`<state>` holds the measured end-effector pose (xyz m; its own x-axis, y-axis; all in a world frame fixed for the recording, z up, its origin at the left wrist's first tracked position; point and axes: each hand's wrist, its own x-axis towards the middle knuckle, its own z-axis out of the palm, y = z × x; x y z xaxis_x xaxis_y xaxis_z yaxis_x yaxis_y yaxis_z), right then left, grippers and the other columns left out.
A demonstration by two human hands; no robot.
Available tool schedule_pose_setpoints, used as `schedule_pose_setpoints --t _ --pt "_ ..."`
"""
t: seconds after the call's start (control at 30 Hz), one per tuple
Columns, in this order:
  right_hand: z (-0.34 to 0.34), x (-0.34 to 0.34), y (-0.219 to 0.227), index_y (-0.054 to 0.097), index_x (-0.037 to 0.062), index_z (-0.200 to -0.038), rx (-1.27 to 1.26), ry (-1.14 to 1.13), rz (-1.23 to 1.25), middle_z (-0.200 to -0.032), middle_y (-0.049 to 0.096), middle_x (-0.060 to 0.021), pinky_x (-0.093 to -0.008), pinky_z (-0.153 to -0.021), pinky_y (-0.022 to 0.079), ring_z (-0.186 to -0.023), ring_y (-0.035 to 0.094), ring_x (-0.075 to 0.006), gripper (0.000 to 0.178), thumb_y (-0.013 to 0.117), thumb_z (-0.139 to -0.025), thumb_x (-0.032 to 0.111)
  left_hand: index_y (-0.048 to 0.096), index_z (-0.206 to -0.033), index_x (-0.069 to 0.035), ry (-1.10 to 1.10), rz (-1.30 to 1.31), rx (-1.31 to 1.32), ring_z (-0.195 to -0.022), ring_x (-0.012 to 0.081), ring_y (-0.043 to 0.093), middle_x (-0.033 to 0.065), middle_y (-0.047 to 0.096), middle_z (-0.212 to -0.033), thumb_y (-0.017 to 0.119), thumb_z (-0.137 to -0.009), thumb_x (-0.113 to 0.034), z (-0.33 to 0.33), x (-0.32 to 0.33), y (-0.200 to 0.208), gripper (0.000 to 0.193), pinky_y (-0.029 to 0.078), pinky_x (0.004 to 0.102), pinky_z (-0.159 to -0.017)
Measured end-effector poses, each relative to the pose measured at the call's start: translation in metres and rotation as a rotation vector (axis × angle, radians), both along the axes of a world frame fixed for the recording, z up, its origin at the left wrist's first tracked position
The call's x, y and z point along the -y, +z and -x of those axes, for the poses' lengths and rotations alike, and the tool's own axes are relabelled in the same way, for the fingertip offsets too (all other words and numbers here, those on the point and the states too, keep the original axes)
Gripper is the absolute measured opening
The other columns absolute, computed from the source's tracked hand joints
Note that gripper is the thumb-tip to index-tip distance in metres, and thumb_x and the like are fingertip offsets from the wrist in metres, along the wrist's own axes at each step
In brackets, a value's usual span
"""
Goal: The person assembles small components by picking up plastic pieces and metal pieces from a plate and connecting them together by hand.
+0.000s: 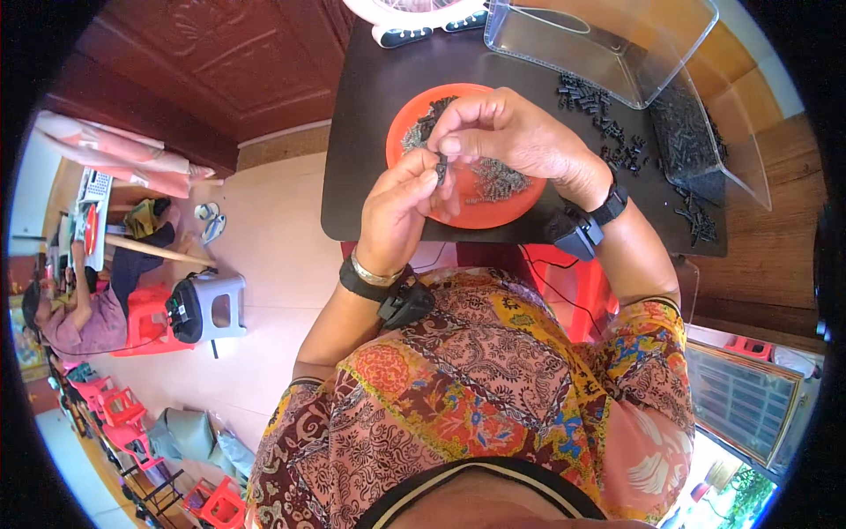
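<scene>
One small black piece point(441, 169) is in hand, over the middle of the orange plate point(493, 217): the left hand point(392, 207) pinches it between thumb and fingers, while the right hand point(520, 141) closes in at its twelve-o'clock end, its exact grip too small to tell. The work looks partway: small metal parts point(502, 182) remain at the plate's four o'clock, and black pieces point(589, 97) lie on the table toward two o'clock; which are finished, I cannot tell.
</scene>
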<state>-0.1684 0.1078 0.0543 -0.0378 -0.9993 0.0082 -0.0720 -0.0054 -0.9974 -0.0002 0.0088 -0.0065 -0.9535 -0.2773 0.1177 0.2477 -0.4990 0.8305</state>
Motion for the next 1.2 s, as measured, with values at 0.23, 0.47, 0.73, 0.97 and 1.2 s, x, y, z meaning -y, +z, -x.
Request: schedule_pose_setpoints --t 0.23,0.47,0.73,0.97,1.2 --pt "-0.009 -0.002 0.01 0.063 -0.001 -0.089 -0.182 -0.07 -0.015 -0.078 0.062 0.0006 -0.0247 -0.071 0.046 -0.074 0.055 -0.0073 0.015 0.062 -0.09 0.014 0.048 -0.085 -0.005 0.045 0.063 0.053 -0.07 0.0163 0.052 0.0044 0.049 -0.078 0.053 -0.091 -0.031 0.0 -0.002 0.002 0.027 0.04 0.0249 -0.061" --pt "-0.012 -0.002 0.027 0.062 -0.001 -0.087 -0.547 -0.064 -0.04 -0.071 0.059 -0.0032 -0.0283 -0.065 0.044 -0.068 0.051 -0.0098 0.016 0.064 -0.084 0.014 0.048 -0.082 -0.006 0.059 0.242 0.099 -0.068 0.0136 0.052 0.0032 0.05 -0.075 0.052 -0.092 -0.034 -0.002 -0.001 0.0 0.03 0.04 0.0245 -0.061" --pt "-0.019 0.003 0.039 0.064 -0.0014 -0.086 -0.688 -0.046 -0.08 -0.073 0.064 -0.0112 -0.0318 -0.067 0.047 -0.067 0.059 -0.0197 0.022 0.06 -0.086 0.02 0.055 -0.095 -0.001 0.177 0.339 0.087 -0.071 0.0097 0.053 0.0016 0.054 -0.079 0.049 -0.094 -0.031 -0.004 -0.004 -0.003 0.03 0.041 0.0223 -0.062" --pt "-0.023 0.007 0.017 0.065 -0.002 -0.087 -0.526 -0.103 -0.049 -0.075 0.066 -0.0083 -0.0306 -0.066 0.048 -0.069 0.061 -0.0143 0.024 0.062 -0.088 0.021 0.053 -0.1 -0.002 0.168 0.123 0.013 -0.072 0.0137 0.052 0.0026 0.051 -0.079 0.049 -0.093 -0.028 -0.003 -0.005 -0.003 0.027 0.04 0.025 -0.063" --pt "-0.044 0.002 0.002 0.064 -0.0012 -0.096 -0.092 -0.312 0.064 -0.075 0.064 -0.0052 -0.0239 -0.062 0.048 -0.07 0.06 -0.0081 0.019 0.066 -0.085 0.014 0.053 -0.094 -0.003 0.155 -0.012 -0.077 -0.072 0.0141 0.053 0.0026 0.051 -0.079 0.051 -0.092 -0.026 0.0 0.005 0.002 0.023 0.041 0.0256 -0.065"
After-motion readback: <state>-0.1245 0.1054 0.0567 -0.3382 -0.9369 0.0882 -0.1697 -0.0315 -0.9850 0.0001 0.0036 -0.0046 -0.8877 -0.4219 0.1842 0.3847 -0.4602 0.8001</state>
